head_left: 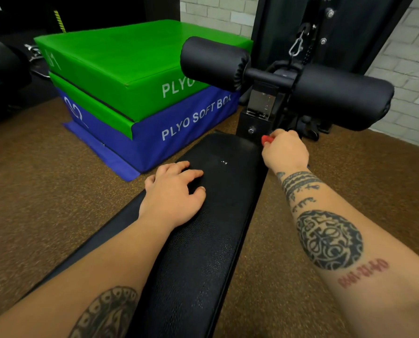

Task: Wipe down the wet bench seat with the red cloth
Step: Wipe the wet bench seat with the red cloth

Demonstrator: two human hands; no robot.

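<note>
The red cloth (267, 140) is seen only as a small red fold at the far right corner of the bench seat (203, 252); the rest is hidden inside the right hand (285, 152), whose fingers are curled round it. Whether the cloth is touching the padding cannot be told, since the contact is covered by the hand. The black seat is laid lengthwise away from the camera, and its near end is cut off by the bottom edge. A small bright glint (224, 162) is seen on the padding between the hands; other wetness is hard to make out on the dark textured surface. The left hand (174, 193) is rested palm down on the seat's left side, fingers loosely bent, and nothing is held in it. Beyond the seat, two black roller pads (213, 62) are mounted on a crossbar. To the left, a green plyo box (130, 62) is stacked on a blue plyo box (179, 132) on the brown floor (45, 179). A pale brick wall (410, 69) is seen behind, and the far left is lost in shadow
</note>
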